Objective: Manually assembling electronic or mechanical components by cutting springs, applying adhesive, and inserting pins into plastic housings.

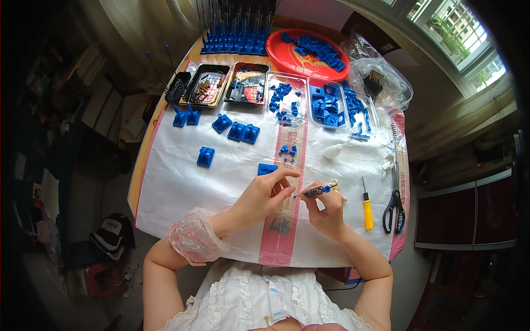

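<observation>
My right hand (326, 212) pinches a thin rod with a black coil spring (314, 191) round it and blue parts at its ends, held nearly level. Close by on its left, my left hand (264, 193) has its thumb and fingers apart and curved, with nothing visible in them. Just beyond the left fingers lies a blue plastic block (267, 169), partly covered by that hand. Small blue wedge-shaped pieces (287, 150) rest farther up on the sheet. Another blue block (205, 156) stands alone to the left, with more blue blocks (236, 131) behind it.
Black trays (190, 102) and clear trays (268, 118) of small parts line the back, before a red basin (274, 49) of blue pieces and a rack of upright springs (234, 47). A yellow-handled screwdriver (368, 214) and black scissors (395, 212) lie at the right.
</observation>
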`<state>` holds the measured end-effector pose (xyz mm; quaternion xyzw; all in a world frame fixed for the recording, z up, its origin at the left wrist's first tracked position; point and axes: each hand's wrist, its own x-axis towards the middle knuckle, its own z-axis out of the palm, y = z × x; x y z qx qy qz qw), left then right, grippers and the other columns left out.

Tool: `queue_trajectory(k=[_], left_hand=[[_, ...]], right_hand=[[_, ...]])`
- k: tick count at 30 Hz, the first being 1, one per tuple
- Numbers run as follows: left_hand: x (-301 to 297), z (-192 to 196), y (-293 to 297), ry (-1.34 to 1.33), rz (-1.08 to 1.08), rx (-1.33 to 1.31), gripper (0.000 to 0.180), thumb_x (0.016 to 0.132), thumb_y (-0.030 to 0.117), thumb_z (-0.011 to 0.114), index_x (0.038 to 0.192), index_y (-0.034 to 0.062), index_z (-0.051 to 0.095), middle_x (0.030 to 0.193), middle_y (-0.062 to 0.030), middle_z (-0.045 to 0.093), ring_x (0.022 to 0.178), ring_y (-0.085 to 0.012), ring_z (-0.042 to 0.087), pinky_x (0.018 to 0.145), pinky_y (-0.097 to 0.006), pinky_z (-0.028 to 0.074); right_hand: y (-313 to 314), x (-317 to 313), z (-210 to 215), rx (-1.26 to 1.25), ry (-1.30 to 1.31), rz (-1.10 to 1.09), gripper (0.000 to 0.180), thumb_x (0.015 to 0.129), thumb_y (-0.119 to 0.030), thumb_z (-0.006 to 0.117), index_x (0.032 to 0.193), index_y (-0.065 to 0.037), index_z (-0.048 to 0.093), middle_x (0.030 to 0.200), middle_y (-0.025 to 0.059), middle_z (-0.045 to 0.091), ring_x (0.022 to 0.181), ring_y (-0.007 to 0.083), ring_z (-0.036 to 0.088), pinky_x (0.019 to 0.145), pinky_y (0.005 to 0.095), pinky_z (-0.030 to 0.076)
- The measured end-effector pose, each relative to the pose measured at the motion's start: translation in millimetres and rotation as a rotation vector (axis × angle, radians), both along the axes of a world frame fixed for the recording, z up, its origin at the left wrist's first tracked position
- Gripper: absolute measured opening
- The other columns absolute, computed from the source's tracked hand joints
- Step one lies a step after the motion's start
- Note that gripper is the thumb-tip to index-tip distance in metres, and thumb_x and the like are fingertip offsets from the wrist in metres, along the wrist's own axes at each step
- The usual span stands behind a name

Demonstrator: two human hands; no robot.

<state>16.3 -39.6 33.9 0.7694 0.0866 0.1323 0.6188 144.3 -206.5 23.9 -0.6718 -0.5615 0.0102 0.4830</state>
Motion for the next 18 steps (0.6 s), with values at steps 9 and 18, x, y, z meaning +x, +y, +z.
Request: queue_trajectory(k=[9, 18], left_hand=[[1.6, -15.1, -3.1, -0.01, -0.016, 0.003, 0.029, 0.096, 0.003, 0.067, 0.125, 0.0045, 0.064, 0.084, -0.0018, 0.066, 0.068, -0.0058, 0.06, 0.063, -0.024, 0.05], [3.2, -17.0, -3.1, 0.033, -0.031, -0.017, 0.025, 0.097, 0.003, 0.067, 0.122, 0.0028, 0.065, 0.087, -0.0008, 0.066, 0.069, -0.0025, 0.059, 0.062, -0.021, 0.048]], right_hand=[[0.9, 0.0, 0.5, 0.047, 0.005, 0.012, 0.017, 0.08, 0.014, 0.068, 0.089, -0.001, 0.065, 0.077, 0.0094, 0.063, 0.055, 0.0195, 0.058, 0.049, 0.0309, 0.042], [-4.3, 1.2, -6.9, 0.016, 0.035, 0.0, 0.019, 0.081, 0.015, 0.068, 0.092, -0.001, 0.067, 0.078, 0.0102, 0.067, 0.063, 0.0218, 0.065, 0.055, 0.0318, 0.047]])
